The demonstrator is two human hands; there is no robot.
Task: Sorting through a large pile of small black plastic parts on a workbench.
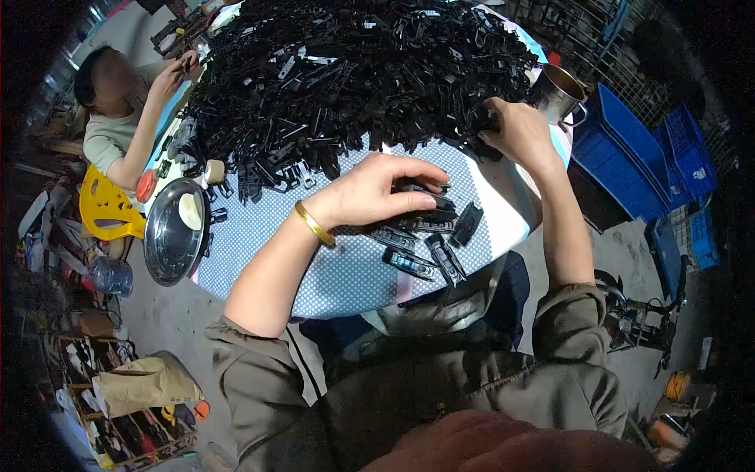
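Observation:
A large heap of small black parts [354,79], some with shiny metal strips, covers most of the table. My left hand [377,189], a gold bangle at its wrist, is curled over the near cloth. Its thumb and fingers close around a black part [429,189]. Just below that hand lie several loose, long black parts [447,259] with metal on them. At the heap's right edge my right hand [519,134] has its fingers bent round a dark part, mostly hidden by the fingers and the heap.
A metal mug [557,88] stands at the table's right, near blue crates [621,149]. An oval steel tray [174,263] sits at the left edge, by a yellow chair [110,208]. Across the left corner another person [118,118] handles small parts. The patterned cloth [330,275] covers the near table.

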